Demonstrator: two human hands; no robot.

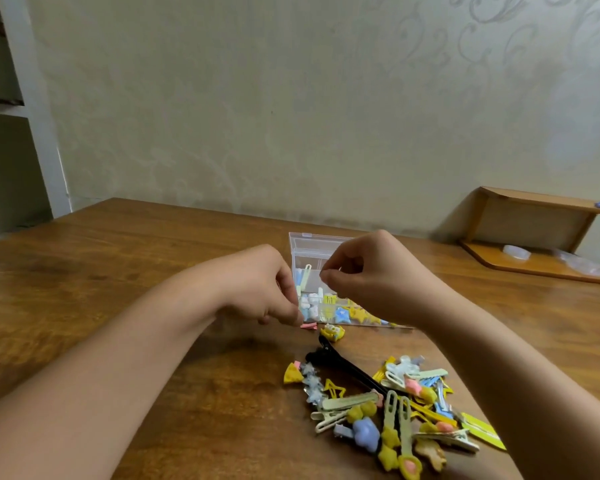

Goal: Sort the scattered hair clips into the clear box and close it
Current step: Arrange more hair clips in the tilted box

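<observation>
The clear box stands open on the wooden counter, its lid tilted up at the far side. This makes sense, because both hands can then reach in from the near side. Inside it I see pale blue, white and yellow clips, among them star-shaped ones, so a part of the sorting is done already.

The left hand is at the left edge of the box with its fingers curled. Its fingertips seem to pinch a small pale clip there, but the clip is mostly hidden, so I am not sure. The right hand hovers above the box with thumb and fingers drawn together. Whether something small is between them, I cannot tell.

Just in front of the box lie a small pink clip and a yellow clip, apart from the others, probably next to go in. Nearer to the person is the pile of hair clips, still large, with a long black clip lying across it. In my judgement the task is not yet half done, and the lid must stay up until the pile is gone.
</observation>
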